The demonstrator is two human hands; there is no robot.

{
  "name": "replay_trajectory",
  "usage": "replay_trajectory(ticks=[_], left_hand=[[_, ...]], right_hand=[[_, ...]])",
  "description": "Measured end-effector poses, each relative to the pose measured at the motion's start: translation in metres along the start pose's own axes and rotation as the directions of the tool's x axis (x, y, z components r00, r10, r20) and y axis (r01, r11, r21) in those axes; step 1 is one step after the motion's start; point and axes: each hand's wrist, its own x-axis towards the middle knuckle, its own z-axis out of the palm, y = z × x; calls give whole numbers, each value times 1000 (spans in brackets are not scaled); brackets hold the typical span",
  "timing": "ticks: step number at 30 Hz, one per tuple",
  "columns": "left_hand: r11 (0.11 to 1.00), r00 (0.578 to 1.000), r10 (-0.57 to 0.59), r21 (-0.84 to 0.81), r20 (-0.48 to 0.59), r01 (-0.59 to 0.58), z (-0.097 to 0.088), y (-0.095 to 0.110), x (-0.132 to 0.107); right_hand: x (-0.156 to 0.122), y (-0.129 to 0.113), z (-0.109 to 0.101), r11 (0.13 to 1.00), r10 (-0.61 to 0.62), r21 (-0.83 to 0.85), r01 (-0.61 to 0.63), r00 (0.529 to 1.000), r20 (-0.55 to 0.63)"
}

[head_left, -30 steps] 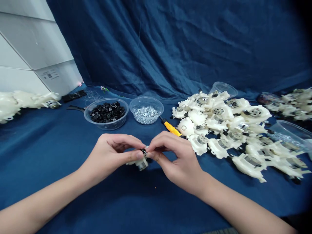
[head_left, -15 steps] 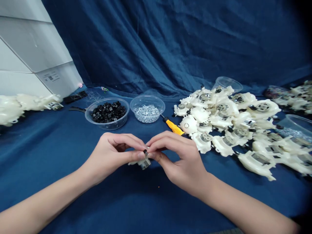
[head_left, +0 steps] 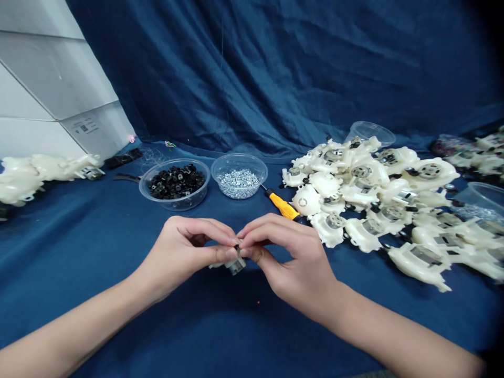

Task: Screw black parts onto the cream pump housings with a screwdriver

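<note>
My left hand (head_left: 185, 252) and my right hand (head_left: 289, 257) meet over the middle of the blue cloth, fingers pinched together. Between them sits a small white plastic housing (head_left: 234, 265) with a metal end, gripped by my left thumb and fingers. My right fingertips pinch a tiny black part (head_left: 237, 247) on top of that housing. Most of the housing is hidden by my fingers.
A clear bowl of black parts (head_left: 175, 182) and a clear bowl of silver screws (head_left: 239, 176) stand behind my hands. A yellow-handled screwdriver (head_left: 282, 206) lies beside a big pile of white housings (head_left: 374, 194). More white housings (head_left: 35, 170) lie far left, clear cups (head_left: 478, 197) at right.
My hands have stayed pinched on the same small housing, shifting very slightly. The view has drifted a little, so the pile sits further right.
</note>
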Motion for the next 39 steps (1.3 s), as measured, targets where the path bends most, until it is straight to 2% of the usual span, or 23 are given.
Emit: replay_trajectory(ticks=[16,23,26,30,33,39], left_hand=[[998,996,-56,9,-63,57,4,2,-2],[999,998,-36,15,-59,37,3,1,-2],[998,999,31,53,-14,-30,0,1,-1],[977,980,181,102,85,-189,-4,5,0],[966,965,242,71,98,-249,-5,7,-1],[992,992,121,-27,20,-120,-6,4,-6]], right_hand=[[1,1,0,1000,8,-3,-8,1000,15],[1,1,0,1000,0,-14,1,1000,21],[1,1,-1,1000,-21,2,21,999,33],[2,3,-5,995,-96,37,94,993,66],[3,4,-6,990,-136,52,133,989,55],[2,6,-4,989,-138,69,133,988,63]])
